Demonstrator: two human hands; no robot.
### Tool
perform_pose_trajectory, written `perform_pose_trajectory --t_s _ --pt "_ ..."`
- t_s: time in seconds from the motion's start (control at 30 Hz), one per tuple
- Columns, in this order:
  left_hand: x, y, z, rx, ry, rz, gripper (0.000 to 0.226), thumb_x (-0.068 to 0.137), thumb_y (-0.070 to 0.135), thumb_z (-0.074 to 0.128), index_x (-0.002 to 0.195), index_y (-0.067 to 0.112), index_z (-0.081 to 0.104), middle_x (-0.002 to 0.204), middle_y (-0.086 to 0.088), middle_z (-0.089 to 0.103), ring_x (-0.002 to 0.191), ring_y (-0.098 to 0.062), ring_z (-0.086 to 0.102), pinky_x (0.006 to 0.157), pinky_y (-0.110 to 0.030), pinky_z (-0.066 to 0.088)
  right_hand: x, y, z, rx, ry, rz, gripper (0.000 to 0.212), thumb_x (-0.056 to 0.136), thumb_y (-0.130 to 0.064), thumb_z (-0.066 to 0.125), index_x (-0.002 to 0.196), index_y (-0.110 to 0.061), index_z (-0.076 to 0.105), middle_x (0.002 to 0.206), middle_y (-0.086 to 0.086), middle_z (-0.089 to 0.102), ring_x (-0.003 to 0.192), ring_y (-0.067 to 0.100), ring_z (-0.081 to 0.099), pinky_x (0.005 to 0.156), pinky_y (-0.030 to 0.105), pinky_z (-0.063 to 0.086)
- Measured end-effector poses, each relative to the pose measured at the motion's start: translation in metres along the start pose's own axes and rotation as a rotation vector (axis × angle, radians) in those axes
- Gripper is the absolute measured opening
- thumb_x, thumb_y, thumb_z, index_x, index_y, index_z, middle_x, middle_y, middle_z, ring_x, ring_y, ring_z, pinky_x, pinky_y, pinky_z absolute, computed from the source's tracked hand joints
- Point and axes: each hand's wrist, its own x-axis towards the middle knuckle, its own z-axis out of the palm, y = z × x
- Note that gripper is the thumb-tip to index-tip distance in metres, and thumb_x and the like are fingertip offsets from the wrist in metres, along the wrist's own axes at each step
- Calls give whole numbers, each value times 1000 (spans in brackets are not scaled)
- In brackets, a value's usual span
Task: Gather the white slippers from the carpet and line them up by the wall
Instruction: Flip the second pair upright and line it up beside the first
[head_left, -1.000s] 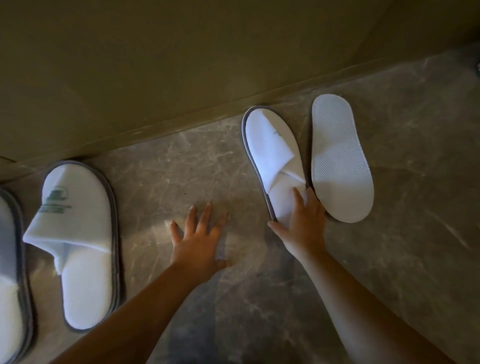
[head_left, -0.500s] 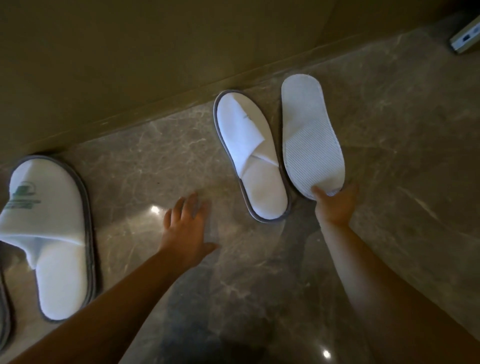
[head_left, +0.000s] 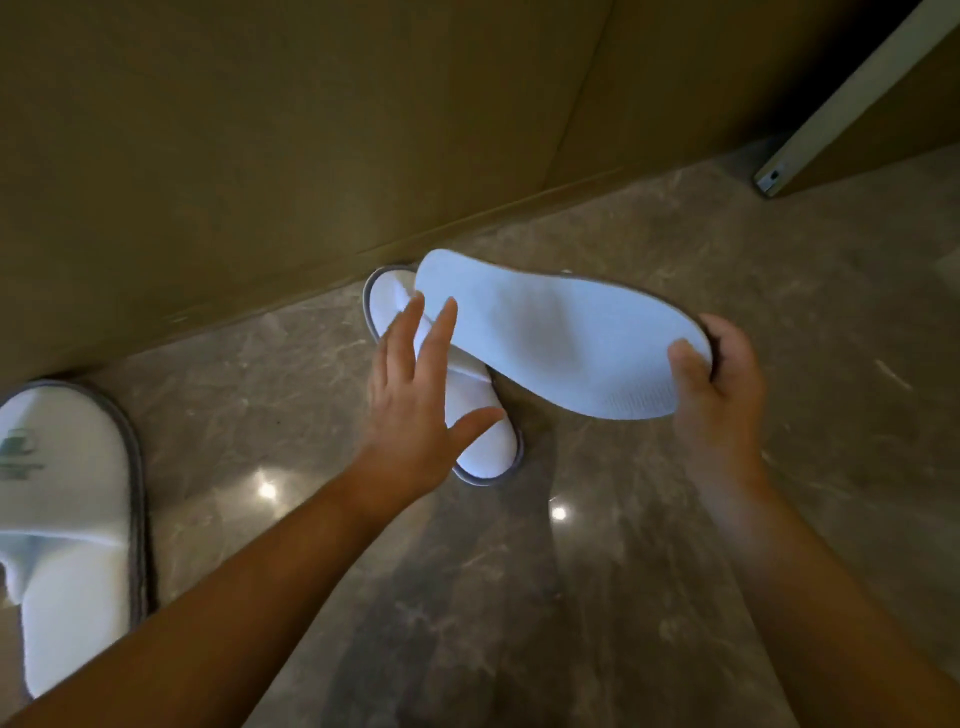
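Observation:
My right hand (head_left: 719, 384) grips the heel of a white slipper (head_left: 561, 338), lifted off the floor with its sole facing up. Its toe reaches left over a second white slipper (head_left: 483, 431), which lies right way up on the marble floor with its toe at the wall. My left hand (head_left: 415, 395) hovers open with fingers spread over that second slipper, its fingertips close to the lifted sole. A third white slipper (head_left: 67, 519) with a grey rim and green logo lies at the far left, toe toward the wall.
The brown wall (head_left: 311, 130) runs diagonally across the top, meeting the grey marble floor (head_left: 519, 597). A pale door edge (head_left: 841, 104) with a metal fitting stands at the top right.
My right hand has picked the upside-down slipper off the floor by its heel and swung it left. My left hand has risen from the floor toward it.

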Motion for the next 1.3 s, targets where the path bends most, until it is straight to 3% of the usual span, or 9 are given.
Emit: perform_pose_trajectory --t_s 0.17,0.3,0.53,0.67,0.73,0.87,0.93,1.07,1.3 --pt "3 -8 -24 34 -62 -62 87 67 34 70 122 42 3 153 -11 11 140 -32 7 111 -49 10 -9 -21 10 112 -24 -24 27 78 -21 46 105 -19 50 88 -19 50 75 -20 52 60 -2 39" --pt "-1 -15 -34 53 -132 -104 88 72 36 66 138 26 8 154 -8 8 141 -29 4 112 -47 11 -12 -38 17 193 66 -59 24 82 -19 47 107 -22 47 94 -8 53 79 -19 55 59 1 43" --pt "-10 -18 -58 21 70 -122 85 73 35 65 127 39 0 153 -13 4 140 -33 1 112 -49 9 -17 -46 28 223 -14 67 23 87 -19 47 109 -18 55 92 -6 58 76 -4 57 59 3 44" --pt "-10 -32 -73 163 -150 -179 78 71 43 64 136 28 23 148 -9 29 138 -30 17 112 -46 13 -24 -50 35 206 -196 122 16 88 -15 46 94 -23 58 86 -18 58 78 0 59 70 22 48" --pt "-14 -42 -82 151 -294 -229 53 71 42 65 118 23 48 117 -9 58 112 -29 49 90 -36 37 -25 -55 43 194 -270 109 16 88 -14 47 95 -20 60 87 -15 59 80 4 58 72 25 47" --pt "-34 -47 -98 152 -195 -301 27 72 37 66 78 24 44 76 -3 53 78 -31 56 58 -31 33 -34 -55 77 94 -287 249 44 84 -23 56 125 -13 45 122 3 55 106 13 52 92 31 41" --pt "-43 -47 -100 214 -18 -303 22 77 32 62 80 21 43 84 -11 59 81 -37 56 60 -31 31 -46 -57 99 93 -348 472 68 79 -35 61 136 -19 28 143 9 36 123 22 43 102 38 38" --pt "-54 -43 -95 312 4 -159 29 81 24 54 109 17 50 109 -14 60 95 -37 55 67 -38 42 -79 -77 140 532 -571 727 60 79 -31 62 130 -20 31 132 4 42 113 18 49 81 39 51" --pt "-66 -50 -83 148 -135 -59 52 75 31 64 124 23 48 125 -11 52 115 -32 43 96 -39 31 -84 -67 158 379 -254 594 43 73 -4 62 112 -5 45 108 16 60 96 32 60 86 50 52"
